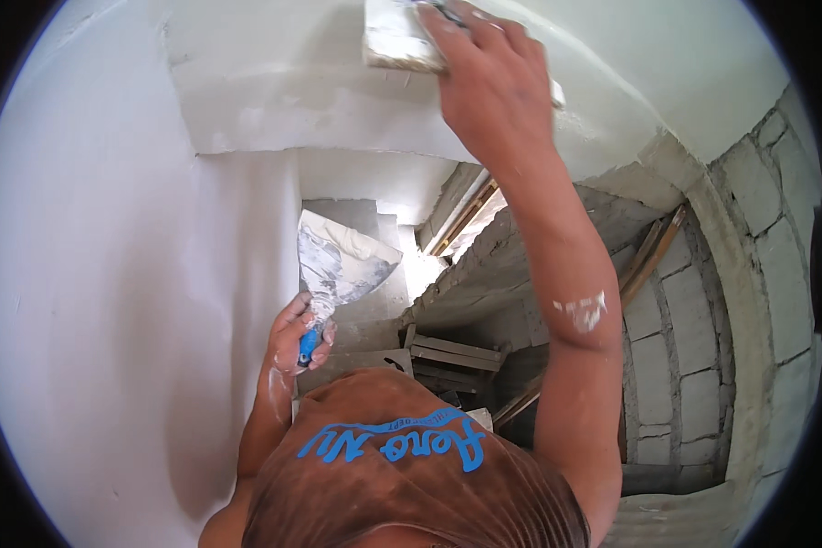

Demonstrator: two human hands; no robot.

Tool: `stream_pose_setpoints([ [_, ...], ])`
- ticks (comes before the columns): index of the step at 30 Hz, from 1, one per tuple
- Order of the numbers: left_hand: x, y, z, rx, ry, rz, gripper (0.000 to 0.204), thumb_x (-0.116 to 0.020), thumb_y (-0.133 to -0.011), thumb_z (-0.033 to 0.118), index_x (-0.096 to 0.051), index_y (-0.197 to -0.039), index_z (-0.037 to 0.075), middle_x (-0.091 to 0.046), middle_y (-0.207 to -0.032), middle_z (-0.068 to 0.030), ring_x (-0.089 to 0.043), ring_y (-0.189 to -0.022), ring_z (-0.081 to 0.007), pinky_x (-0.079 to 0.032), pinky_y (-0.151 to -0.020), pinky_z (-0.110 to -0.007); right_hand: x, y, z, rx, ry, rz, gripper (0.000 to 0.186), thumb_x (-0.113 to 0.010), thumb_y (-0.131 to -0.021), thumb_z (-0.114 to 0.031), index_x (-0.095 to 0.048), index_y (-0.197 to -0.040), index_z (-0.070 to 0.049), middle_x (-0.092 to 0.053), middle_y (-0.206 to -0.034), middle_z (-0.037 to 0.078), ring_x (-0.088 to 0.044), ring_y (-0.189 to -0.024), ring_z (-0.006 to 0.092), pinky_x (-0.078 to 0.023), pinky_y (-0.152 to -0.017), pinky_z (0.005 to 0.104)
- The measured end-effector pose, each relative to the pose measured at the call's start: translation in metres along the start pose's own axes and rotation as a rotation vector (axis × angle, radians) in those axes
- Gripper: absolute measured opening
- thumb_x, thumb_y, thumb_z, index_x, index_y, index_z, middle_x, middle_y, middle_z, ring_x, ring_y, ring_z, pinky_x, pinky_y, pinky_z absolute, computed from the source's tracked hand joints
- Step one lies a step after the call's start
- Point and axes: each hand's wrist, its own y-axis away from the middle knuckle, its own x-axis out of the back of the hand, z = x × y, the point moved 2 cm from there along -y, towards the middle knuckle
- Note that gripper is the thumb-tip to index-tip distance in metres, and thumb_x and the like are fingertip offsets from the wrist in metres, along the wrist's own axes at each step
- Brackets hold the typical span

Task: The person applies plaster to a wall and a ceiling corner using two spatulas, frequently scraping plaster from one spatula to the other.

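Broad flat trowel (397, 46): grasped in the right hand (500, 78), at top centre of view; long axis crosswise, dipping slightly to the right; laid against or just off the white-coated upper surface (329, 114), contact not certain.

Broad putty knife (338, 272): clasped in the left hand (301, 333) by its blue handle (308, 346); below and left of the trowel, well apart; long axis upward, leaning slightly right; blade uppermost, toward the trowel, loaded with off-white compound (361, 241). Right hand nearer to the upper surface, left hand nearer to the side wall.

Surface: white, mostly smooth, faintly streaked near the trowel. Room: smooth white side wall (82, 274) at left; bare grey blockwork (699, 402) at right; leaning timber (653, 251); slatted wooden piece (457, 354) below.
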Motion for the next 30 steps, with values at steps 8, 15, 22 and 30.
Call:
stream_pose_setpoints([
  [8,0.008,0.0,-0.011,0.006,-0.01,0.021,0.031,-0.043,-0.097,0.013,-0.045,-0.125,0.002,-0.057,-0.076,-0.0163,-0.046,-0.045,-0.0164,-0.036,-0.036,-0.027,-0.036,0.113,-0.057,-0.076,-0.106,-0.417,0.048,-0.052,-0.081,-0.005,-0.058,-0.129,-0.005,-0.06,-0.126,0.021,-0.057,-0.1,0.0325,-0.041,-0.081,0.0466],
  [15,0.02,0.0,-0.008,0.072,-0.089,0.094,0.029,-0.043,-0.097,0.014,-0.046,-0.124,0.004,-0.058,-0.076,-0.0148,-0.046,-0.045,-0.0158,-0.036,-0.036,-0.026,-0.006,0.039,-0.049,-0.105,-0.102,-0.244,0.055,-0.054,-0.077,0.001,-0.058,-0.13,-0.013,-0.063,-0.123,0.011,-0.059,-0.099,0.0321,-0.044,-0.083,0.0433],
  [22,0.015,-0.007,-0.007,0.11,-0.091,0.05,0.028,-0.045,-0.098,0.016,-0.046,-0.123,0.005,-0.058,-0.076,-0.0151,-0.047,-0.046,-0.0159,-0.036,-0.035,-0.026,-0.061,0.043,-0.072,-0.119,-0.029,-0.171,0.049,-0.056,-0.08,-0.006,-0.058,-0.129,-0.012,-0.06,-0.125,0.013,-0.056,-0.1,0.0298,-0.041,-0.082,0.0448],
  [30,0.038,-0.005,-0.013,0.136,-0.118,0.1,0.028,-0.044,-0.097,0.014,-0.045,-0.124,0.005,-0.058,-0.074,-0.0142,-0.046,-0.044,-0.0164,-0.035,-0.033,-0.027,-0.022,0.108,-0.051,-0.194,-0.238,-0.507,0.051,-0.054,-0.077,0.0,-0.064,-0.124,-0.015,-0.067,-0.115,0.01,-0.061,-0.1,0.0286,-0.044,-0.084,0.0448],
])
